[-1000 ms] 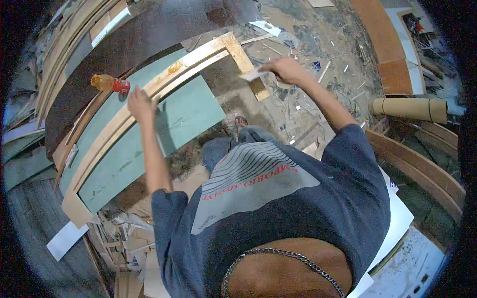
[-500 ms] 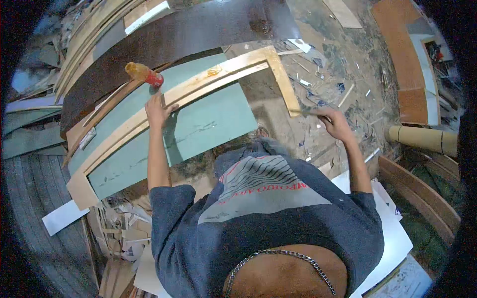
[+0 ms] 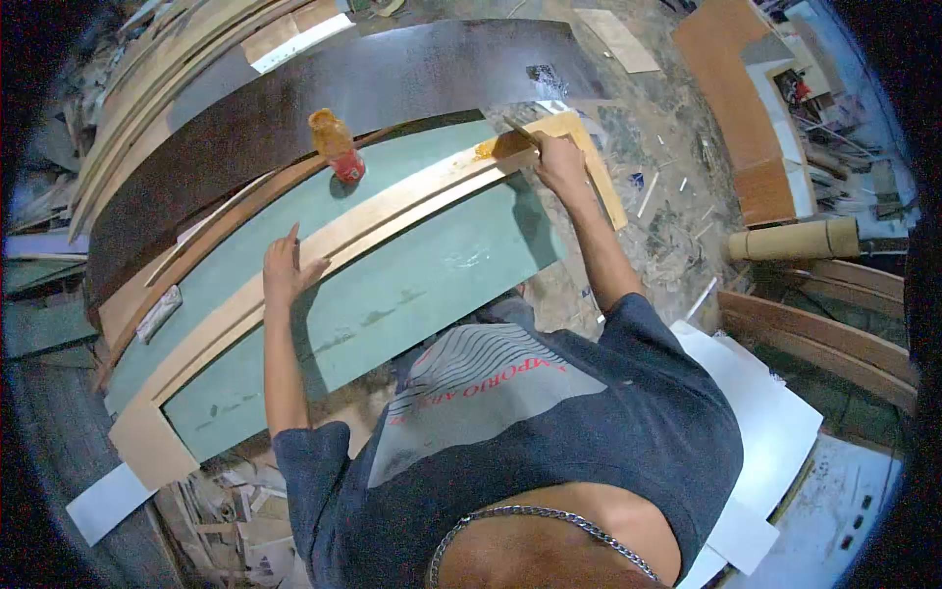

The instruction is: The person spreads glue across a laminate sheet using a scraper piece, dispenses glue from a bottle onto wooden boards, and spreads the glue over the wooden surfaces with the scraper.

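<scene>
Littered floor [image 3: 677,182], green panel [image 3: 432,294] and, across the panel, a pale wood frame [image 3: 402,208] with both grips at it.
Right grip [image 3: 561,165]: closed on a thin tool [image 3: 520,129], held at the frame near its far right corner. Amber paste [image 3: 483,151] lies on the frame just left of this grip. Left grip [image 3: 283,277]: spread, thumb apart from the fingers, at the frame's long curved rail; firm contact cannot be confirmed. Bottle [image 3: 345,167], red and amber, stands on the panel beyond and right of the left grip. Dark board [image 3: 343,88] lies past the bottle, farther from both grips. Roll [image 3: 795,240] is well right of the right grip.
</scene>
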`<state>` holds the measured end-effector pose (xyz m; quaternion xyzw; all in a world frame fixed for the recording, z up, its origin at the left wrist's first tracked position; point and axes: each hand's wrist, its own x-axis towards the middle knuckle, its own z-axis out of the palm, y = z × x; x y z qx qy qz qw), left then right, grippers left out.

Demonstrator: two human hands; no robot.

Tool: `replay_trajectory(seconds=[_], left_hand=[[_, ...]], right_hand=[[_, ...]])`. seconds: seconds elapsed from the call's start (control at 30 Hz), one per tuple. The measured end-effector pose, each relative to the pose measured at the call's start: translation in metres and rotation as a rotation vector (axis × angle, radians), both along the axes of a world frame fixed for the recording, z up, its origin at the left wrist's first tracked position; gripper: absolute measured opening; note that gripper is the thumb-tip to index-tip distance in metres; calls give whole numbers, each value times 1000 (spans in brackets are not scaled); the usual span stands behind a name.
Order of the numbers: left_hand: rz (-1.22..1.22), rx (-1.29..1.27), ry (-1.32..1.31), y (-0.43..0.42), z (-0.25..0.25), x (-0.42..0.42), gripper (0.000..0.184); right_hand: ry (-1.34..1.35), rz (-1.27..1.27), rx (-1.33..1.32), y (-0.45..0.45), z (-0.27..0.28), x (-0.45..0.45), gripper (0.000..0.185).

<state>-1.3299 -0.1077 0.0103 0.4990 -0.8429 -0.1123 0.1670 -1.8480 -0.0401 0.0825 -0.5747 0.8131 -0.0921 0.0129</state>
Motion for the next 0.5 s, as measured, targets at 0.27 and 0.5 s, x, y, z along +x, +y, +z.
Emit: replay_trajectory(seconds=[0.27,0.5], left_hand=[[19,7,260,6,-9,11,95],[9,-23,251,7,-10,12,92]], right_hand=[[-47,14,25,-9,-12,126,24],[-128,193,34,0,3,201,27]])
